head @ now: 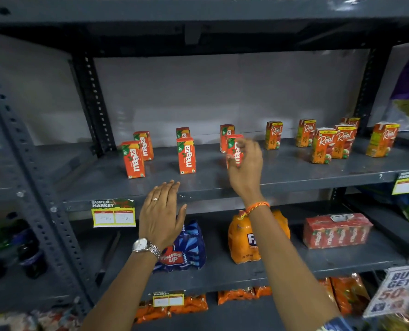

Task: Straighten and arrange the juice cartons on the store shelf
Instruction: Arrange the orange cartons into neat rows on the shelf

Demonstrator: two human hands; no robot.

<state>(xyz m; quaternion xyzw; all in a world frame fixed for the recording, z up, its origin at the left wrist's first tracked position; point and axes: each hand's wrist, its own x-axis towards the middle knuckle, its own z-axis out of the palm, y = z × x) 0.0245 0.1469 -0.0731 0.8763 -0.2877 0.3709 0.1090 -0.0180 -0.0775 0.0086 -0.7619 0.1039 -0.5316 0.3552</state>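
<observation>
Head view: two hands at a shelf point(282, 173) of juice cartons.
Right hand point(246, 161) pinches a Maaza carton point(233, 149); left hand point(161, 211) hovers spread, fingers flat, near the shelf's edge.

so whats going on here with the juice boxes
A person is tidying small juice cartons on a grey metal shelf. The right hand is closed around a red-orange Maaza carton in the third pair from the left. The left hand, wearing a silver watch, hovers open at the shelf's front edge, holding nothing. Two other Maaza pairs stand upright to the left; orange Real cartons sit loosely grouped on the right.
</observation>
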